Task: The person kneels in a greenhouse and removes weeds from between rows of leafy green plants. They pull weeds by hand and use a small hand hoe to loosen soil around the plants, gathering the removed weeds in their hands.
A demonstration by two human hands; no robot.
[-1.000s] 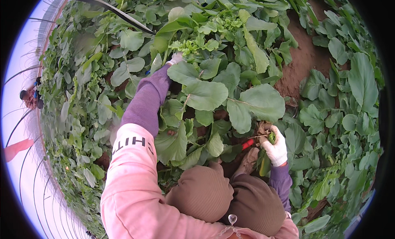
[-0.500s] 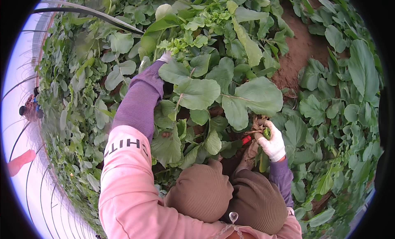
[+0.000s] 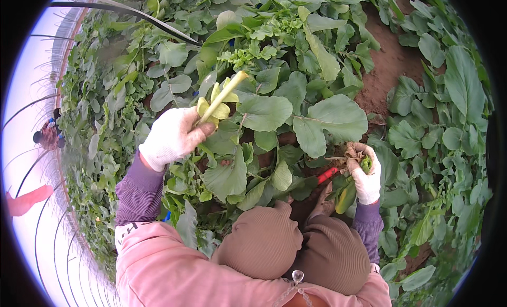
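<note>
Left hand (image 3: 171, 138), gloved white, is clenched on a pale stalk (image 3: 222, 98) with yellowed leaflets. One second ago this hand was extended far into the foliage at 12 o'clock; it has since drawn back toward the body and lifted, bringing the stalk clear above the leaves. The stalk now appears detached from the plant and points toward 1 o'clock from the fist.

Right hand (image 3: 364, 177), also gloved, has stayed low at 3 o'clock, curled around a bunch of leaf stems at the plant base. A red-handled tool (image 3: 328, 174) lies just beside it at its 9 o'clock; whether the hand grips that tool cannot be told.

Clearance: dense leaves (image 3: 264, 111) fill the space between both hands and crowd every side. Bare soil (image 3: 388, 64) shows open ground at 1 o'clock. The knees (image 3: 296, 243) sit close below at 6 o'clock. A dark hoop (image 3: 121, 14) crosses at 11 o'clock, well apart from the left hand.
</note>
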